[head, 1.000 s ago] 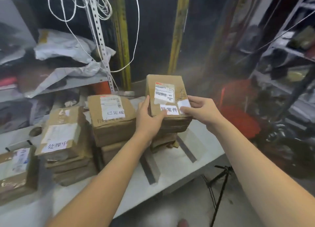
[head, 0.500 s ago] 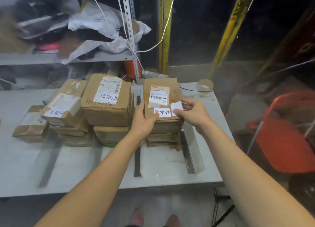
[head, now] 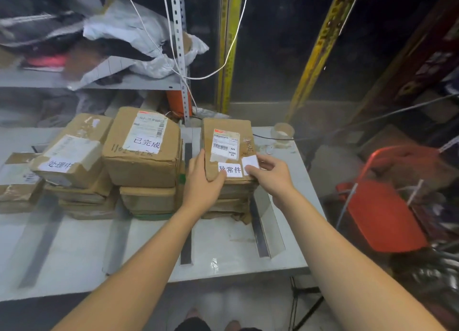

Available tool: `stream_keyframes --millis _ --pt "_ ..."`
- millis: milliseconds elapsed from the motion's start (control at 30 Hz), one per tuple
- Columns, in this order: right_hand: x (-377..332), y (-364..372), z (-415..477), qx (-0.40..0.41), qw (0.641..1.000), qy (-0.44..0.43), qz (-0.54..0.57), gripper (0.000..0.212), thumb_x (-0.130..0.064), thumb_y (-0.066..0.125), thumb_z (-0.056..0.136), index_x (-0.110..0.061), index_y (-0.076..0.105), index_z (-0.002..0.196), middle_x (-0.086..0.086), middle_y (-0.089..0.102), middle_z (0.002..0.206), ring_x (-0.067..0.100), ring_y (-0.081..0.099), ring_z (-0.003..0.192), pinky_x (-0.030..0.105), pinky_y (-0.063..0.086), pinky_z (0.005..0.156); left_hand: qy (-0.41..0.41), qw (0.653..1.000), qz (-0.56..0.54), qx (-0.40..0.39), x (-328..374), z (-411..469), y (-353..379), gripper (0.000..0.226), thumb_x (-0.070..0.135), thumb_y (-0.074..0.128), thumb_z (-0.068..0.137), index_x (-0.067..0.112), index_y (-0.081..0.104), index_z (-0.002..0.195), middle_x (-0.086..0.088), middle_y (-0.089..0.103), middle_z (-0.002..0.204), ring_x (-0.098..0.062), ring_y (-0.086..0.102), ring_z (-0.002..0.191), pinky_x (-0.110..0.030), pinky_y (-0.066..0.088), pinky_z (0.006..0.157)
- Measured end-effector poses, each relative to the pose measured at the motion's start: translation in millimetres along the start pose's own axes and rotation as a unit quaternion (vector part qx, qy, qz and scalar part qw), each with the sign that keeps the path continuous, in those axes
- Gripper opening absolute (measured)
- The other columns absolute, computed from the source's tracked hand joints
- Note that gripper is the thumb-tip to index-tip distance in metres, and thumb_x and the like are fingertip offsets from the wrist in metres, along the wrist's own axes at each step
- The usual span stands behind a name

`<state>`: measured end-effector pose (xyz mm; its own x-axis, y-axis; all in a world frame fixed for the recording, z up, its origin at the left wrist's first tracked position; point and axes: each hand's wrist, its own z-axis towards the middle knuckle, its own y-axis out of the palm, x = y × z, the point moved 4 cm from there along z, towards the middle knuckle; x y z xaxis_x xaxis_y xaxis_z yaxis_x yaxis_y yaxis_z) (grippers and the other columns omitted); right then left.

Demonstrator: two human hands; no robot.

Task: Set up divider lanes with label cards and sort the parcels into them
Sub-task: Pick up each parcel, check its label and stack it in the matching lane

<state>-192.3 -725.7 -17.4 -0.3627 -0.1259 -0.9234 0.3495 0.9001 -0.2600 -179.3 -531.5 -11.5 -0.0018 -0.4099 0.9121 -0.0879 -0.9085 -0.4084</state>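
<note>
The grey-white work table [head: 223, 251] carries three stacks of brown cardboard parcels, separated by dark flat divider strips [head: 186, 246] that run front to back.

Right lane: the top brown cardboard parcel [head: 223, 137] lies flat on its stack, between the central strip and a second dark strip [head: 259, 228] to its right. It bears a printed barcode shipping label and, at its near edge, a white rectangular label card with three handwritten characters [head: 231, 170].

The left hand [head: 201, 179] is clamped on the near left corner of this parcel, thumb on the top face touching the label card, fingers against the left side. The right hand [head: 270, 175] is closed in a pinch on a small blank white card [head: 250, 163], which sits at the parcel's near right edge, just beside the lettered card.

Middle lane: a larger brown parcel with a white handwritten card [head: 146, 141] tops its stack, near the left hand but apart from it.

Left lane: a tilted brown parcel with a white card [head: 58, 165] tops a third stack. A single taped brown parcel [head: 17, 181] lies beside it at the table's left edge.

A roll of clear tape [head: 283, 134] stands at the far right corner of the table. White plastic bags [head: 139, 37] lie on the grey shelf behind. A red plastic seat [head: 382, 219] stands to the right of the table.
</note>
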Motion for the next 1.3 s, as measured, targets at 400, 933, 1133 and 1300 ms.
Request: stream_keyframes --millis 400,933,1133,1300 --pt "-48.9 -6.0 -47.2 0.029 0.964 -0.167 -0.204 0.041 -0.024 0.068 0.090 -0.014 0.065 0.130 0.002 0.065 0.131 0.021 0.058 0.122 0.024 0.042 0.082 -0.004 0.986 0.127 -0.108 45.4 -16.2 -28.2 0.049 0.029 0.062 0.093 0.023 0.047 0.139 0.002 0.058 0.135 -0.020 0.053 0.126 -0.043 0.046 0.105" --pt "-125.3 194.4 -189.2 -0.199 0.835 -0.392 -0.331 0.037 -0.032 0.065 0.084 -0.019 0.070 0.118 0.001 0.070 0.114 0.021 0.063 0.107 0.032 0.052 0.086 -0.100 0.895 0.418 0.119 6.4 -148.5 -279.8 0.041 0.034 0.056 0.084 0.025 0.054 0.124 -0.004 0.062 0.118 -0.032 0.060 0.108 -0.042 0.053 0.084" --pt "-137.3 316.8 -258.4 -0.238 0.798 -0.421 -0.359 0.031 -0.028 0.060 0.083 -0.020 0.070 0.111 0.003 0.071 0.107 0.026 0.063 0.103 0.040 0.054 0.084 -0.123 0.865 0.464 0.148 -62.6 -179.3 -391.4 0.056 0.042 0.055 0.090 0.026 0.043 0.142 -0.002 0.053 0.137 -0.027 0.051 0.124 -0.040 0.044 0.101" --pt "-145.9 431.6 -313.2 -0.241 0.772 -0.425 -0.407 0.040 -0.023 0.060 0.088 -0.019 0.063 0.127 0.004 0.066 0.125 0.026 0.059 0.115 0.044 0.051 0.095 -0.163 0.818 0.526 0.165 -117.0 -203.7 -509.5 0.054 0.044 0.051 0.094 0.021 0.042 0.143 -0.004 0.051 0.137 -0.026 0.046 0.128 -0.040 0.038 0.105"
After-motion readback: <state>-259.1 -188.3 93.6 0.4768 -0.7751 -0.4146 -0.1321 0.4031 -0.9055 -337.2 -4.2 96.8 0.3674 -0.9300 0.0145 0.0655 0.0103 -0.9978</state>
